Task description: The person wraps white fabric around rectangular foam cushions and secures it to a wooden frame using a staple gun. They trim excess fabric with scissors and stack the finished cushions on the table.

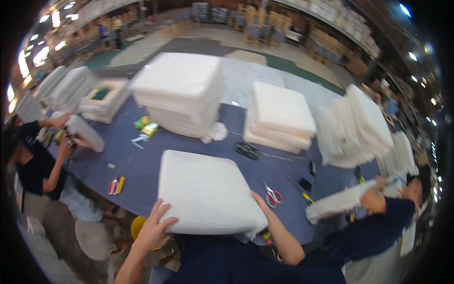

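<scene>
A white fabric-covered seat cushion (205, 194) lies in front of me at the near edge of the blue table, its close side against my body. My left hand (153, 225) grips its near left corner, fingers spread over the side. On the opposite side, my right hand (260, 206) presses along the cushion's edge, with its fingertips partly hidden. Just right of that hand rest red-handled scissors (273, 195). Off to the left are red-handled pliers (112, 186) beside a yellow-handled tool (121, 184).
Stacked white cushions stand beyond, at middle (177, 75), right of middle (281, 111) and far right (350, 128). A black object (247, 150) and a yellow-handled screwdriver (307, 198) lie on the table (142, 165). Co-workers handle cushions at left (85, 132) and right (338, 201).
</scene>
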A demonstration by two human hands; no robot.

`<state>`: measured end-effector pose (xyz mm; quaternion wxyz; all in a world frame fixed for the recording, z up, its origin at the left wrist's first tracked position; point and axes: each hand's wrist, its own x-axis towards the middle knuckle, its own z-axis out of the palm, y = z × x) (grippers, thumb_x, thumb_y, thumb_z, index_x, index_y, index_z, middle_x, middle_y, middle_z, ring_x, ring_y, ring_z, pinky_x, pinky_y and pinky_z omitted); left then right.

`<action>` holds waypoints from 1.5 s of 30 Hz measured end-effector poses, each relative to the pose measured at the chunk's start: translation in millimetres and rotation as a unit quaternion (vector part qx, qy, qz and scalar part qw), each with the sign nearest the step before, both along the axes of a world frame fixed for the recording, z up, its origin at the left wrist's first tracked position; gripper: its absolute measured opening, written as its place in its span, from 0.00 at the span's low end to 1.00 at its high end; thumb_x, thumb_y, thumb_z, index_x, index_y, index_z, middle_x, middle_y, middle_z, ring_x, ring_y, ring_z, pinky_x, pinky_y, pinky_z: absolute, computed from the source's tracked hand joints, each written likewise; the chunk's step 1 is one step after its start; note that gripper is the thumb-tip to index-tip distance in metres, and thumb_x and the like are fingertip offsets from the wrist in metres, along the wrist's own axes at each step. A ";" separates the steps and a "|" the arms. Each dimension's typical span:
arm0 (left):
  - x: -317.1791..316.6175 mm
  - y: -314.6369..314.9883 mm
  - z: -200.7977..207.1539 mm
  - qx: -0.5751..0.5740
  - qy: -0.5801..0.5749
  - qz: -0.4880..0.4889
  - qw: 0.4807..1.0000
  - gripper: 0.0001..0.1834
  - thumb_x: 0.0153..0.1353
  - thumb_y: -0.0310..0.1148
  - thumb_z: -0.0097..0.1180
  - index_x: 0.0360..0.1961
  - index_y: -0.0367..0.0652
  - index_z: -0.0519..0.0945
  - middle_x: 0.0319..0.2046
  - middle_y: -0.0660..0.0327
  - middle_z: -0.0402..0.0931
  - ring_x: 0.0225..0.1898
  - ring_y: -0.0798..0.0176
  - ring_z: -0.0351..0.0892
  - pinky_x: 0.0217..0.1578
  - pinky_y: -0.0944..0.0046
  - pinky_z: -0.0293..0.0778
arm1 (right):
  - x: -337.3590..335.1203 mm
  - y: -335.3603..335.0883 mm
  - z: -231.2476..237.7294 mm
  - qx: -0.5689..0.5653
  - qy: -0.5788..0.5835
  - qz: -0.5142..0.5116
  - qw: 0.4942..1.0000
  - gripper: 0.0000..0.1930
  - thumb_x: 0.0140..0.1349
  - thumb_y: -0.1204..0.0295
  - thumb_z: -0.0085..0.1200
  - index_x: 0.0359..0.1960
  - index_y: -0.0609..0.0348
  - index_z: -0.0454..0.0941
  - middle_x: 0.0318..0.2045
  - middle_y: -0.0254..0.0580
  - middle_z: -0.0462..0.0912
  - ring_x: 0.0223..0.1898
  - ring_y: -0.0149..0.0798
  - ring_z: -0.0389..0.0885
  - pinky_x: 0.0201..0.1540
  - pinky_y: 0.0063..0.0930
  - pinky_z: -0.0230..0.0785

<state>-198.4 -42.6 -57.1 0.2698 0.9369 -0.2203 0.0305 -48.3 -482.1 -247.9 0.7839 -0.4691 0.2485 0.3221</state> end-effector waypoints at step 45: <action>394.6 -283.4 87.8 -0.798 0.156 -0.074 0.577 0.30 0.83 0.49 0.44 0.79 0.49 0.66 0.75 0.61 0.72 0.75 0.54 0.72 0.76 0.47 0.69 | 213.4 -43.6 319.7 0.084 -0.571 -0.396 0.715 0.39 0.71 0.68 0.66 0.80 0.55 0.59 0.71 0.40 0.73 0.72 0.38 0.73 0.74 0.42 0.69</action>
